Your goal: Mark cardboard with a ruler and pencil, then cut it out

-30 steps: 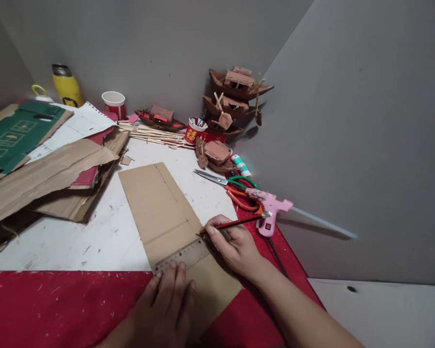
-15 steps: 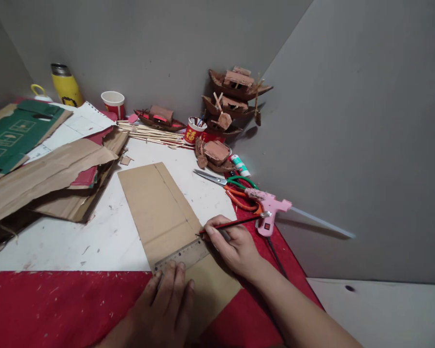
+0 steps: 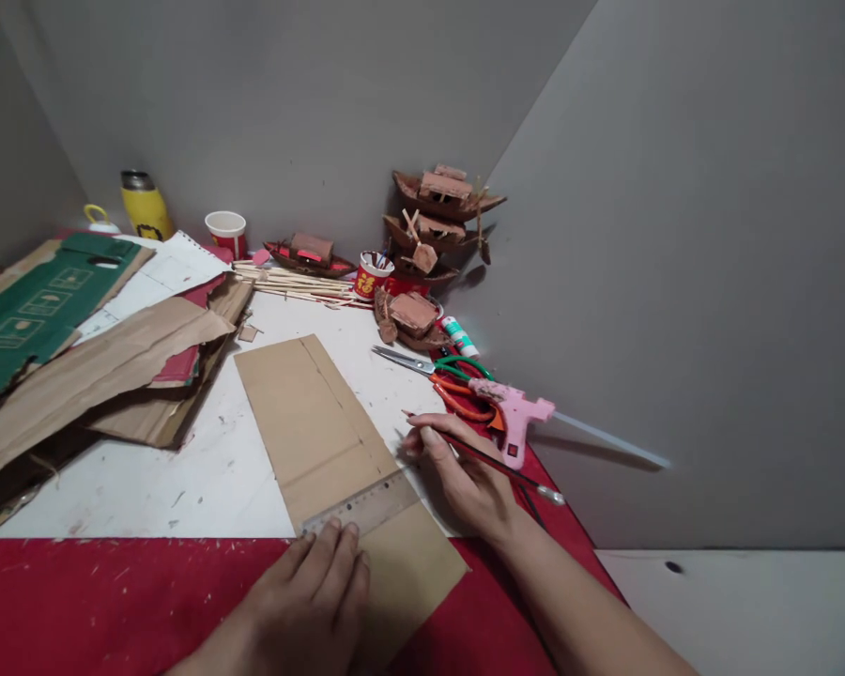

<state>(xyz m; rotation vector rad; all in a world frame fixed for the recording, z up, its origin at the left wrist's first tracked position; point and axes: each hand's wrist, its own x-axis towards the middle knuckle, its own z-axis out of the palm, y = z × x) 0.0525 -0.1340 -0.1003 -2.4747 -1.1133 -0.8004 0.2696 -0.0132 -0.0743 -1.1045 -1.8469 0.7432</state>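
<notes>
A tan cardboard sheet (image 3: 302,404) with pencil lines lies across the white board and red cloth. Across it rests a clear ruler (image 3: 380,505), its left end under the fingertips of my left hand (image 3: 310,587), which lies flat with fingers spread a little. My right hand (image 3: 468,469) is closed round a dark red and black pencil (image 3: 489,457), just right of the sheet. The pencil's tip points up and left, off the cardboard, and its metal end sticks out to the right.
Scissors (image 3: 405,360) and a pink glue gun (image 3: 514,418) lie beyond my right hand. Brown model boats (image 3: 447,192), a glue stick (image 3: 459,336), thin sticks (image 3: 296,282) and cups (image 3: 225,233) stand behind. Torn cardboard (image 3: 99,376) is piled left.
My right hand has lifted the pencil tip away from the ruler's edge and moved slightly right, tilting the pencil. My left hand stays on the ruler. The whole view has shifted slightly.
</notes>
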